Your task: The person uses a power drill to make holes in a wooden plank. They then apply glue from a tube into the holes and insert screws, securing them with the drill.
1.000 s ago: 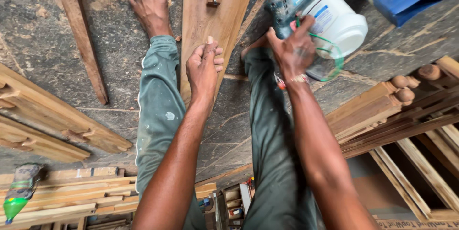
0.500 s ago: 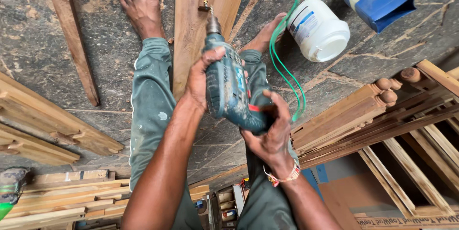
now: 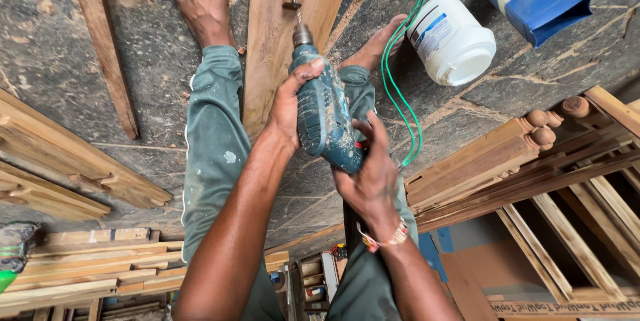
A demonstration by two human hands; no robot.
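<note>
- Left hand (image 3: 288,104): wrapped around the upper body of the teal power drill (image 3: 323,118), fingers closed over it.
- Right hand (image 3: 369,178): closed on the drill's rear grip, a beaded bracelet (image 3: 383,240) at the wrist.
- Drill: pointing down, bit tip meeting the wooden plank (image 3: 273,34) that lies on the stone floor (image 3: 60,41) between the bare feet.
- Green cord (image 3: 393,88): trailing beside a white plastic jar (image 3: 453,40).
</note>
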